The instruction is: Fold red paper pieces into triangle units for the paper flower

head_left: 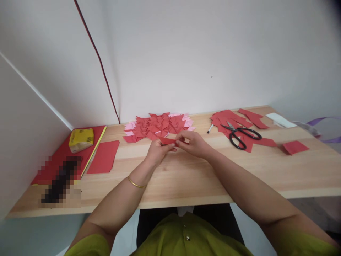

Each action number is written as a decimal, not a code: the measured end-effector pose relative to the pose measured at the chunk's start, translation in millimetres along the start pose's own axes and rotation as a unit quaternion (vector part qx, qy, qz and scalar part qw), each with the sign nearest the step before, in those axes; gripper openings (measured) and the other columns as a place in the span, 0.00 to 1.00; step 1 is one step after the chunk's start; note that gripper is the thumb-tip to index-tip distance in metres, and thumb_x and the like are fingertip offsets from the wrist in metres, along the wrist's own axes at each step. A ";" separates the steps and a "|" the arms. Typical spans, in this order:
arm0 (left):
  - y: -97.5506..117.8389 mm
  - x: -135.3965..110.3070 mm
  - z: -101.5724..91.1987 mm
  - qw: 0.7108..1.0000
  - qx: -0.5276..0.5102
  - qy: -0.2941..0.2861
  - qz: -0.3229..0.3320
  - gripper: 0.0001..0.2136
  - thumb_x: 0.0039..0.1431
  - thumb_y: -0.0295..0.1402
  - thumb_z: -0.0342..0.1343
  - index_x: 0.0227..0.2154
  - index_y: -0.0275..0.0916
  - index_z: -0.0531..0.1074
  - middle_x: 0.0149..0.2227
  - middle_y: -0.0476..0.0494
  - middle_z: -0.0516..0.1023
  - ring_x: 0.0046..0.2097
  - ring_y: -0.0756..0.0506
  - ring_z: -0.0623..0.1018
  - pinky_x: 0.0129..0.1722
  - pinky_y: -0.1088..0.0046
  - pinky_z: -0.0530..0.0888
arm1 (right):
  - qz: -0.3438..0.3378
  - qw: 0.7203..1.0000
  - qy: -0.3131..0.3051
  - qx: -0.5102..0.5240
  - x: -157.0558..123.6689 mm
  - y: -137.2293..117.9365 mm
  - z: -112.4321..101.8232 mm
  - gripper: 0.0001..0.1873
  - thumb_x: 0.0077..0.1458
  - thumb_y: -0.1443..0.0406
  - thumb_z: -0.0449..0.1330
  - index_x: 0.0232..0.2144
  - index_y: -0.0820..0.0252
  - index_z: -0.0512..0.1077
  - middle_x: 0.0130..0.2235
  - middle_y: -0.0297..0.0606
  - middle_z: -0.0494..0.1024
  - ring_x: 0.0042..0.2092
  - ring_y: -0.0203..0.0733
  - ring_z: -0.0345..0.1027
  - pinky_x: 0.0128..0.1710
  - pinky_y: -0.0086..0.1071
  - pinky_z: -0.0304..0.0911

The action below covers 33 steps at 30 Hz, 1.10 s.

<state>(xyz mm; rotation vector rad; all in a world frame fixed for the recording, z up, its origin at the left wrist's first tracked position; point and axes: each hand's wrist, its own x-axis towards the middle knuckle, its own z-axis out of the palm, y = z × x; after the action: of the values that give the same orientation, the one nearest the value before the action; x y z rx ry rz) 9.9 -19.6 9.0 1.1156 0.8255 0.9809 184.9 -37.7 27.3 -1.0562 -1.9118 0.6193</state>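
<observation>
Both my hands meet above the middle of the wooden table, pinching one small folded piece of red paper [167, 141]. My left hand [156, 152], with a gold bangle on its wrist, grips the near left part of the paper. Thumb and fingers of my right hand [192, 143] close on its right end. Part of the paper is hidden by my fingers. Just behind my hands lies a heap of folded red paper pieces [151, 126], with pink folded pieces [130, 126] at its edges.
On the right, black-handled scissors [237, 133] lie on red paper scraps [226, 119] beside a marker [210, 128]. Further right are a red paper square [295, 147] and a white sheet [281, 120]. At left are red sheets [103, 156] and a yellow packet [81, 139] on larger red sheets.
</observation>
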 end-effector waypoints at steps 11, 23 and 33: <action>-3.9 -1.3 0.6 0.998 -0.019 0.057 0.004 0.14 0.37 0.37 0.69 0.26 0.33 0.77 0.25 0.45 0.79 0.27 0.49 0.77 0.34 0.70 0.76 | 0.133 0.987 -0.044 0.075 0.8 2.4 -1.5 0.07 0.51 0.63 0.56 0.29 0.61 0.70 0.25 0.32 0.70 0.27 0.33 0.61 0.28 0.28 0.57; 13.4 -4.6 -12.3 0.877 0.401 0.137 0.226 0.11 0.56 0.38 0.55 0.24 0.37 0.72 0.27 0.46 0.75 0.32 0.48 0.73 0.36 0.71 0.70 | 0.176 0.975 -0.105 -0.084 -0.9 14.0 -4.3 0.06 0.49 0.66 0.52 0.22 0.60 0.65 0.24 0.31 0.69 0.27 0.34 0.60 0.29 0.28 0.52; -9.0 3.3 -10.9 0.709 0.623 -0.181 0.276 0.12 0.61 0.28 0.46 0.37 0.37 0.76 0.36 0.41 0.76 0.40 0.46 0.73 0.41 0.68 0.70 | 0.181 0.936 -0.137 -0.270 -0.8 16.2 6.8 0.08 0.52 0.65 0.53 0.30 0.59 0.71 0.36 0.39 0.76 0.40 0.41 0.66 0.41 0.36 0.48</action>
<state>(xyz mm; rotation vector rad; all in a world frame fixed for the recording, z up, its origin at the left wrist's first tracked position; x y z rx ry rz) 3.0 -14.1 -2.6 2.7670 0.8051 0.5102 186.3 -30.1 11.6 -1.7790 -2.2140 0.4617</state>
